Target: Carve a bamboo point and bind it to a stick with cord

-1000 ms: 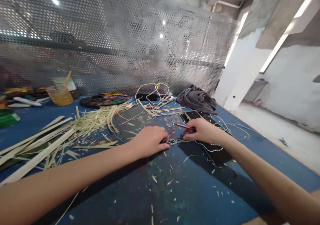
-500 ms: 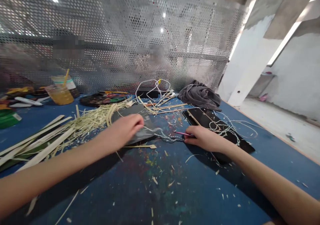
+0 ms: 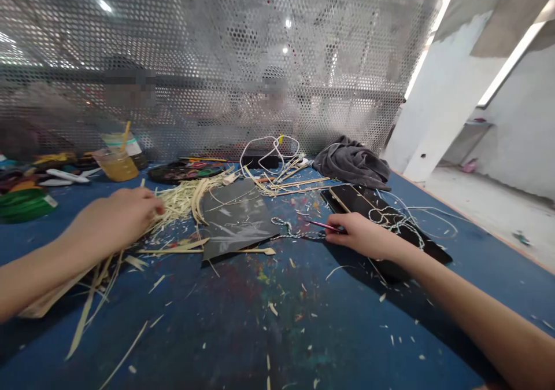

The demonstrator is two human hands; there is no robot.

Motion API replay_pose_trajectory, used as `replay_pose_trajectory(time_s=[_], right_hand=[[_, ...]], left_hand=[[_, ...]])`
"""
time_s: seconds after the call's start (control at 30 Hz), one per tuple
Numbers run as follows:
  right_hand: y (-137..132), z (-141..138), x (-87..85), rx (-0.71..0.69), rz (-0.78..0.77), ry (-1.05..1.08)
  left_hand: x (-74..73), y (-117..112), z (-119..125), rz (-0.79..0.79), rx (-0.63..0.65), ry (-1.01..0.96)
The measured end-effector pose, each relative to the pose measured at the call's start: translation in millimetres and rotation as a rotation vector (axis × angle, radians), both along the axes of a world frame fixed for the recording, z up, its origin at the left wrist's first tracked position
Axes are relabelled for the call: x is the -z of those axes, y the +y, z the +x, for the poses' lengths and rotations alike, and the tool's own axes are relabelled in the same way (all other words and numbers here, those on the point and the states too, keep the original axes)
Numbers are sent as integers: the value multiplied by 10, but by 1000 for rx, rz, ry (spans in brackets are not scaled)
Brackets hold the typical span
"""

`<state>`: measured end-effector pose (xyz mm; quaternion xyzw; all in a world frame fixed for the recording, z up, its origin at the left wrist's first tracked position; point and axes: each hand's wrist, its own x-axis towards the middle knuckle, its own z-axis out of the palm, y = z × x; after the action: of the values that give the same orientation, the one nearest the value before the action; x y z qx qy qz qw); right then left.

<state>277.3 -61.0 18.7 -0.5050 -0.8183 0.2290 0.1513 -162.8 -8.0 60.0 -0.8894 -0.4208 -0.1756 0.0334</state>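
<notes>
My left hand (image 3: 115,219) is curled over the pile of pale bamboo strips (image 3: 182,199) at the left, fingers closed around some of them. On the blue table (image 3: 277,320) my right hand (image 3: 362,236) rests pinched on a thin pink tool (image 3: 321,224) and the end of a twisted white cord (image 3: 295,231). The cord trails back over a dark board (image 3: 381,219) to the right. A dark grey sheet (image 3: 236,219) lies between my hands.
A perforated metal screen (image 3: 217,72) closes off the far side. In front of it stand a cup of yellow liquid (image 3: 116,163), a paint palette (image 3: 182,173), a white cable (image 3: 269,150) and a grey cloth (image 3: 353,164). Shavings litter the tabletop.
My left hand has let go of the cord and swept left across the grey sheet to the bamboo strips. My right hand stays on the cord end and pink tool.
</notes>
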Motion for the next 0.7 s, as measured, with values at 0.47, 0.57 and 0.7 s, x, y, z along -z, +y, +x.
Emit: replay_pose_trajectory(time_s=[0.47,0.57,0.7], right_hand=[[96,135,6,272,-62,383],[139,146,7,332,-50,501],[118,142,-12,338,-72,528]], left_hand=[[370,-305,2300,-24,401,211],[466,-257,2410,-26,404,162],[477,-231,2536,-41,417,109]])
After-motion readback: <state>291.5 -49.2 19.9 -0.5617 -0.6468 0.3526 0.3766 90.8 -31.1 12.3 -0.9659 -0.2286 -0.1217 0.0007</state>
